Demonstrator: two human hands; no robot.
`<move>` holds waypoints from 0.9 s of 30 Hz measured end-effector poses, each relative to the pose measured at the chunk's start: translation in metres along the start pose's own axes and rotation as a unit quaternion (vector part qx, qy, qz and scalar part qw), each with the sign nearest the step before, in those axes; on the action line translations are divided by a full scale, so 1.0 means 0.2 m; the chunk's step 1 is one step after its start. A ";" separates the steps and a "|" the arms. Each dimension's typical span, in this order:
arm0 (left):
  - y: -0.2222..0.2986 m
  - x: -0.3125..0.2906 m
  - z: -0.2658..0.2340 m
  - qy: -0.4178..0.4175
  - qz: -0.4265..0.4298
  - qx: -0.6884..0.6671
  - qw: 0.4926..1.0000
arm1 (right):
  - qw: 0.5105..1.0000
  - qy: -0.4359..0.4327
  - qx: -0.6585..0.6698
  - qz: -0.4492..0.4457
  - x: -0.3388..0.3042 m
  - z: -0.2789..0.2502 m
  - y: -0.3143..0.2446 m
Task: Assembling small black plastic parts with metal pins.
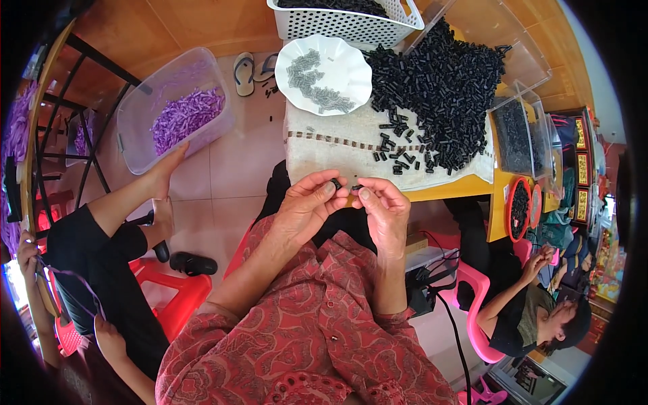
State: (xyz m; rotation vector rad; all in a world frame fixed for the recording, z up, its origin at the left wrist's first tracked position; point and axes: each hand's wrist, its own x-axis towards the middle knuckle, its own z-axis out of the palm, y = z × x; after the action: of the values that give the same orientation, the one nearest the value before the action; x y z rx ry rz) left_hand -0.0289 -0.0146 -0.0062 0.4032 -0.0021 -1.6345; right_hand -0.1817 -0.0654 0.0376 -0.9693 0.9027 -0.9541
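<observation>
My left hand point(312, 201) is closed at the fingertips around a small black plastic piece point(335, 183). Close beside it, my right hand point(383, 209) pinches another small dark piece point(357, 187); the two pieces are slightly apart. Both hands are just off the table's near edge, above my lap. Beyond them, a large heap of short black plastic pieces point(442, 81) spreads over a whitish cloth point(324, 160), with several loose ones nearer to me. A white scalloped plate point(358, 64) holds small clear pieces point(314, 84) on the far left of the cloth.
Behind the plate stands a white perforated basket point(344, 27) of black pieces. Clear boxes point(516, 131) and a red round tray point(518, 209) line the right. At left, a translucent tub point(128, 131) holds purple pieces; a person there handles a purple strip. Another person sits at right.
</observation>
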 end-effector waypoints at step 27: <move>0.00 -0.01 0.00 0.000 -0.021 -0.021 1.000 | 0.999 -0.013 -0.030 -0.021 -0.07 0.07 -0.02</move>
State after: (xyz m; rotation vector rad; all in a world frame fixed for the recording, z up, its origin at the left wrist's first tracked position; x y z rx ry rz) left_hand -0.0282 -0.0127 -0.0064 0.3736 0.0406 -1.6734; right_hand -0.1746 -0.0501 0.0482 -1.0530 0.8969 -0.9522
